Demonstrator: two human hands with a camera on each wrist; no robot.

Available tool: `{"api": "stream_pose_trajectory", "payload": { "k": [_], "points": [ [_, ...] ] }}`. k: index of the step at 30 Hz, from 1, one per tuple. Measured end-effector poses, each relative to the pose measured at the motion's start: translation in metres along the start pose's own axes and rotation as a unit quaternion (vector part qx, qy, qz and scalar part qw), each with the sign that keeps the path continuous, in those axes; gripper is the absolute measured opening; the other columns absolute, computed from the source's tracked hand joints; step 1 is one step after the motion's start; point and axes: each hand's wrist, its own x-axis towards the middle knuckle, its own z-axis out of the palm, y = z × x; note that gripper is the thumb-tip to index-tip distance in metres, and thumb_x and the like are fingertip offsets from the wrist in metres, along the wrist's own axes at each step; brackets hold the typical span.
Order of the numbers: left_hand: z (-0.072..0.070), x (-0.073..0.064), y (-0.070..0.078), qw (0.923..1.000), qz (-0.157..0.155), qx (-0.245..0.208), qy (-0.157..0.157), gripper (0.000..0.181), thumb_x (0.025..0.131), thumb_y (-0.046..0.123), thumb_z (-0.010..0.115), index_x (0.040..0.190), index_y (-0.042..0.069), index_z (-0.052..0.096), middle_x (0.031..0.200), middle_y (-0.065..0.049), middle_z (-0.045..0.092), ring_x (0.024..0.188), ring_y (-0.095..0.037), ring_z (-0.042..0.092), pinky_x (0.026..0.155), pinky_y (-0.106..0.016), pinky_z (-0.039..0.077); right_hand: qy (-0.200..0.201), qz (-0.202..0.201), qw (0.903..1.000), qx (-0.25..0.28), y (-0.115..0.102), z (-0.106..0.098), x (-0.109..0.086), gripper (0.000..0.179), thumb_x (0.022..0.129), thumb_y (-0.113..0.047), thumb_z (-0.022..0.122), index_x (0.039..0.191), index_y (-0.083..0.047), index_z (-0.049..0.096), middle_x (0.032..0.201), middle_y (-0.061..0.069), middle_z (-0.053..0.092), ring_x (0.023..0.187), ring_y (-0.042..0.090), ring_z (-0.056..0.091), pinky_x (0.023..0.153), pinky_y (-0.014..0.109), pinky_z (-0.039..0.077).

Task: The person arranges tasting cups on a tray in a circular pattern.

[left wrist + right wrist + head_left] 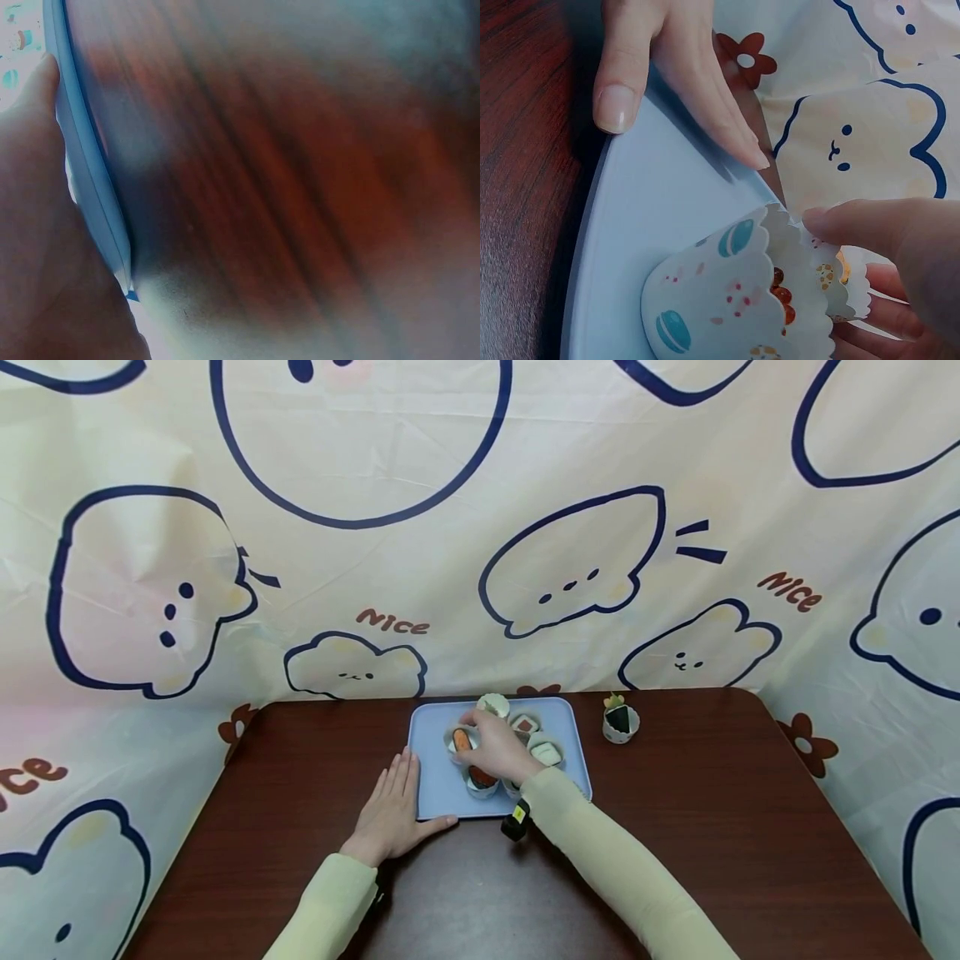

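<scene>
A light blue tray [431, 797] bears several patterned paper cups with toy-like food pieces in them. My left hand [392, 814] rests at its front left corner, fingers straight along the left edge and thumb along the front edge. Over the tray, my right hand [498, 747] pinches a paper cup [859, 296] between thumb and fingers; an orange piece [461, 740] sits in it. Just in front stands a paper cup [705, 292] with red-orange beads [782, 294]. Part of the tray's middle is hidden under the right hand.
Further cups stand behind and right of that hand: a pale one [493, 705], one with a reddish square [524, 724] and one with a white piece [546, 752]. Right of the tray, a cup [619, 727] with a dark green piece stands on the brown table [697, 777]. A printed cloth [450, 568] hangs behind.
</scene>
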Motion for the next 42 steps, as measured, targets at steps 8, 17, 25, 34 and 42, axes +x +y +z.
{"api": "stream_pose_trajectory", "payload": {
  "k": [8, 17, 25, 34, 42],
  "points": [
    [0.002, 0.0, -0.002, 1.0, 0.002, -0.001, 0.009, 0.125, 0.082, 0.088, 0.048, 0.159, -0.007, 0.018, 0.166, -0.024, 0.012, 0.152, -0.038, 0.011, 0.12, -0.052, 0.016, -0.014, -0.014, 0.9996, -0.022, -0.001, 0.007, 0.003, 0.057, 0.086, -0.021, 0.085, 0.134, -0.005, 0.06, 0.131, 0.009, 0.062, 0.12, 0.023, 0.058, 0.101, 0.04, 0.047],
    [0.005, 0.001, -0.003, 0.9999, 0.001, 0.014, 0.003, 0.124, 0.084, 0.088, 0.044, 0.159, -0.006, 0.015, 0.167, -0.022, 0.009, 0.153, -0.037, 0.009, 0.121, -0.051, 0.015, -0.031, -0.014, 0.999, -0.029, 0.002, 0.012, 0.005, 0.066, 0.086, -0.026, 0.085, 0.142, -0.005, 0.055, 0.138, 0.01, 0.058, 0.126, 0.024, 0.055, 0.103, 0.039, 0.046],
    [-0.003, -0.001, 0.002, 0.9998, -0.004, 0.014, -0.011, 0.124, 0.084, 0.086, 0.049, 0.159, -0.007, 0.016, 0.166, -0.024, 0.01, 0.153, -0.038, 0.01, 0.12, -0.052, 0.015, -0.03, -0.014, 0.9994, -0.014, 0.001, 0.007, 0.001, 0.076, 0.089, -0.033, 0.082, 0.15, -0.005, 0.048, 0.147, 0.011, 0.052, 0.131, 0.027, 0.052, 0.105, 0.041, 0.045],
    [-0.003, -0.001, 0.003, 0.9999, -0.006, 0.011, -0.002, 0.124, 0.083, 0.085, 0.051, 0.159, -0.008, 0.018, 0.166, -0.024, 0.012, 0.152, -0.039, 0.012, 0.12, -0.052, 0.017, 0.03, -0.037, 0.9976, 0.051, -0.012, -0.031, -0.012, 0.069, 0.095, -0.037, 0.075, 0.151, -0.008, 0.047, 0.146, 0.008, 0.052, 0.128, 0.029, 0.055, 0.1, 0.042, 0.05],
    [0.004, 0.001, -0.001, 1.0, -0.007, -0.001, 0.0, 0.128, 0.081, 0.09, 0.045, 0.159, -0.007, 0.014, 0.166, -0.024, 0.009, 0.153, -0.038, 0.008, 0.121, -0.052, 0.014, 0.098, -0.07, 0.9885, 0.091, -0.015, -0.063, -0.018, 0.063, 0.095, -0.033, 0.075, 0.147, -0.007, 0.052, 0.141, 0.007, 0.058, 0.128, 0.024, 0.055, 0.106, 0.041, 0.045]
  ]
}}
